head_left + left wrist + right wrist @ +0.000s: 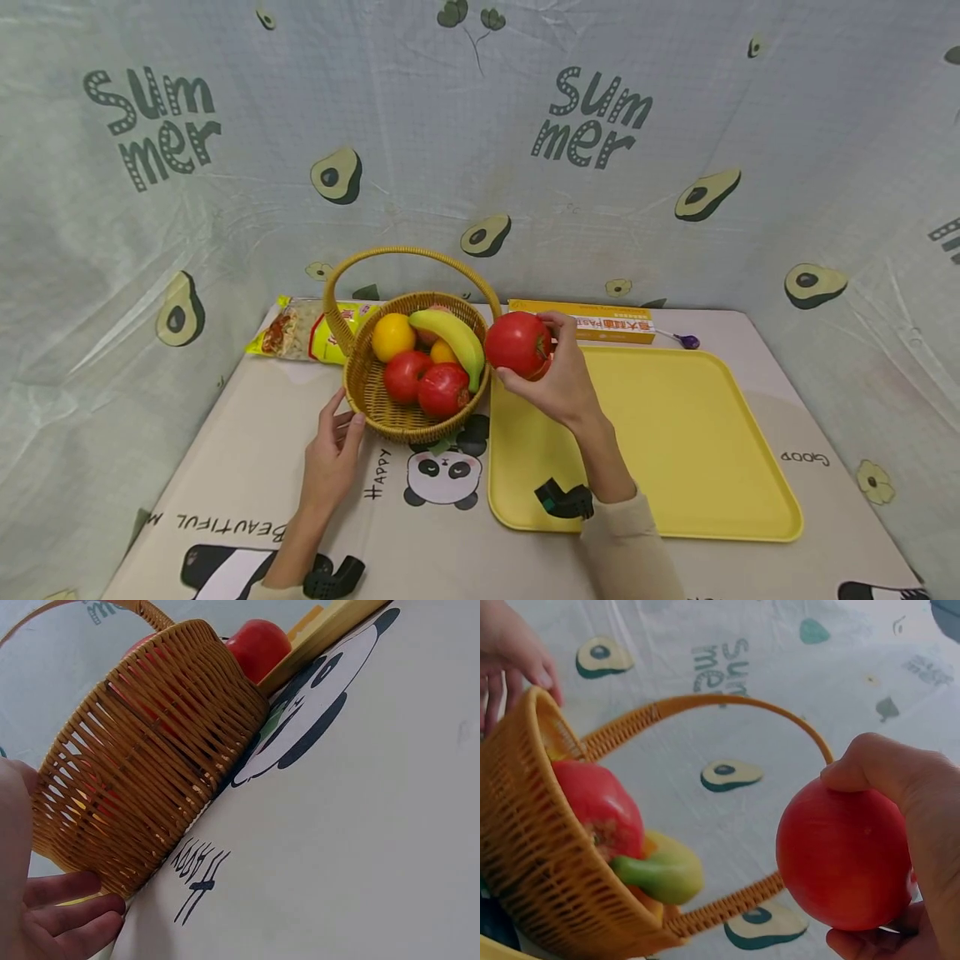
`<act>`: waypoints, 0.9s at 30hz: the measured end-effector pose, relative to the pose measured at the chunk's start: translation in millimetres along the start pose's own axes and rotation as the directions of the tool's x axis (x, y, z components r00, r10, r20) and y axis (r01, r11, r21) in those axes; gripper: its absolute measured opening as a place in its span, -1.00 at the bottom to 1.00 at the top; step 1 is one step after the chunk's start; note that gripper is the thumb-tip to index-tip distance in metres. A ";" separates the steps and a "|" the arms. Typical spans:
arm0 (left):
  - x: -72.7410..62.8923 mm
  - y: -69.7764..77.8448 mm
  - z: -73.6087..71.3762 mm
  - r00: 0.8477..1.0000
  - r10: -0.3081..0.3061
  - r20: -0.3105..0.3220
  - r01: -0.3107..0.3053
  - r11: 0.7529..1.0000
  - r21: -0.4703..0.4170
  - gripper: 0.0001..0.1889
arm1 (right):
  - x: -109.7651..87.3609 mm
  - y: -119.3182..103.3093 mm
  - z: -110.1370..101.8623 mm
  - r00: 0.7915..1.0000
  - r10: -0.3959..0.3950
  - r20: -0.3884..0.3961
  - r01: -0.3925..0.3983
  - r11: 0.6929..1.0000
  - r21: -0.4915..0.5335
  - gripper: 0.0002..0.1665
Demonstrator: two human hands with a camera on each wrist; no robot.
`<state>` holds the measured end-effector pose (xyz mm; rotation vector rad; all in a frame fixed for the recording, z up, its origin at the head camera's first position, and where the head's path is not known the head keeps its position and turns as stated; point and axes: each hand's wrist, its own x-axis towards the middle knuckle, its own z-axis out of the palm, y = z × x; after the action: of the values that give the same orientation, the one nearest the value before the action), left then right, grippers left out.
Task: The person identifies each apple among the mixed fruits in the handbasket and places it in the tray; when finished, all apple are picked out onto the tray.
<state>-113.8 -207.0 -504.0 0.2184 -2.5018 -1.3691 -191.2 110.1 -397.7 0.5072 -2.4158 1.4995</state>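
My right hand [558, 375] holds a red pomegranate [517, 344] between thumb and fingers, beside the right rim of a woven basket [408, 435] and over the tray's left edge. In the right wrist view the pomegranate [844, 859] shows a smooth round side, with the thumb on top and fingertips underneath. My left hand [333, 454] is at the basket's near left side, its fingers loose and fingertips right at the wicker wall [150, 750]. Inside the basket lie a banana [457, 337], an orange [393, 337], two red fruits [444, 390] and other partly hidden fruit.
A yellow tray [697, 450] lies on the right of the table. Behind it are an orange-yellow box [615, 323] and a small purple-ended stick [686, 341]. A yellow food packet [300, 329] lies behind the basket's left side. The basket's tall handle [408, 250] arches over the fruit.
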 end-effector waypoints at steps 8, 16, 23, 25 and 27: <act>0.0 -1.9 -0.1 1.000 -0.005 0.005 0.005 1.000 -0.002 -0.40 | 3.7 16.9 -17.9 0.996 0.058 -0.066 -0.060 0.998 -0.028 0.01; 0.4 -2.4 0.4 1.000 -0.013 0.006 0.013 1.000 -0.004 -0.40 | 6.0 38.6 -33.6 0.985 0.141 -0.099 -0.145 0.989 -0.029 -0.01; 0.6 -2.0 0.6 1.000 -0.011 0.001 0.011 1.000 0.001 -0.40 | 8.2 57.8 -42.0 0.970 0.220 -0.105 -0.227 0.972 -0.055 0.02; 0.6 -1.6 0.4 1.000 -0.009 0.001 0.009 1.000 0.001 -0.40 | 8.8 62.7 -43.1 0.966 0.238 -0.103 -0.245 0.967 -0.065 0.05; 0.5 -1.3 0.4 1.000 -0.007 0.001 0.007 1.000 0.004 -0.40 | 9.3 67.1 -43.7 0.960 0.263 -0.097 -0.271 0.960 -0.076 0.07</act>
<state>-114.4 -207.5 -505.2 0.2282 -2.5066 -1.3678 -226.4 175.4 -429.3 0.0963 -2.5473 1.4709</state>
